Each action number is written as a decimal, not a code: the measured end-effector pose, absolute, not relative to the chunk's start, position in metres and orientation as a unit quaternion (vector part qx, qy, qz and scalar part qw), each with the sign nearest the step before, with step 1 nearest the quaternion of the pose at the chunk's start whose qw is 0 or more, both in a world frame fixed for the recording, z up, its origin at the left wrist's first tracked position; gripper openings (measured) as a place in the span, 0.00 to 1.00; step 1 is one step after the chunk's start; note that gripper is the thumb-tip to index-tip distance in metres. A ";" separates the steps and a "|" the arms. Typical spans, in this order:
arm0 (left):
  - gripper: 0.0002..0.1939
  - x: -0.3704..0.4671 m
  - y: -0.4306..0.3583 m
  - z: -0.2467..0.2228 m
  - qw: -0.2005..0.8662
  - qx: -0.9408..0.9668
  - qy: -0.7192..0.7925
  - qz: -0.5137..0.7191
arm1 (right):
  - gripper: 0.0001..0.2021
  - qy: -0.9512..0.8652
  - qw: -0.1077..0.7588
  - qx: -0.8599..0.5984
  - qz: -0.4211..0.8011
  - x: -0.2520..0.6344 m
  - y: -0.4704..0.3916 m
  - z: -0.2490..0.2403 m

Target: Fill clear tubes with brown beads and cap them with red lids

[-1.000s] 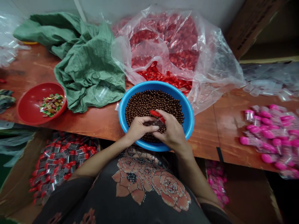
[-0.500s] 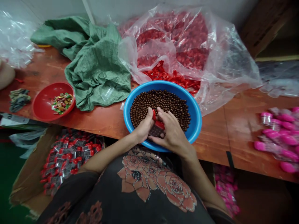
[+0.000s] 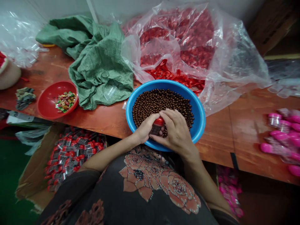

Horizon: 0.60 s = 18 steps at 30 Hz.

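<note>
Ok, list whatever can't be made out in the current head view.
All in the head view:
Much of the red-topped jar: hidden by the left hand and right hand.
The blue bowl's bottom: hidden under brown balls.
The white bucket's far side: cut off by the left edge.
Each colourful bit in the red bowl: too small.

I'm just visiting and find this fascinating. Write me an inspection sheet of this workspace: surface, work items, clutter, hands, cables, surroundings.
Surface: reddish-brown table, dark strip at its front edge.
Work items: red-capped container held over a blue basin of brown beads.
Clutter: green sack, clear bag with red pieces, red bowl of small colourful pieces, pink-capped containers.
Fingers: left hand and right hand both grip the red-capped container.
Cables: nothing seen.
Surroundings: pale wall behind; cardboard box below, at left.
</note>
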<state>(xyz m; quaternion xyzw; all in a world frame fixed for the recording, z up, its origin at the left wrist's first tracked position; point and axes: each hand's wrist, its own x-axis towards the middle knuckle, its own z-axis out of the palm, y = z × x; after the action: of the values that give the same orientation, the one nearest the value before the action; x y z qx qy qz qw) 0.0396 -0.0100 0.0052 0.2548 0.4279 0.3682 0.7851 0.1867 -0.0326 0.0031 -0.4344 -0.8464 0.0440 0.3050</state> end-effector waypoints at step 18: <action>0.18 -0.085 -0.037 0.031 0.528 0.392 0.573 0.489 | 0.49 -0.897 0.234 -0.360 0.101 0.168 -0.019 0.003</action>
<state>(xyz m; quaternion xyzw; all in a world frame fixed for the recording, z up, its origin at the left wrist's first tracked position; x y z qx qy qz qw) -0.0850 -0.0368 0.0314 0.3925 0.5734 0.4885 0.5277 0.1684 -0.0194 0.0031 -0.3604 -0.8973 0.1014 0.2340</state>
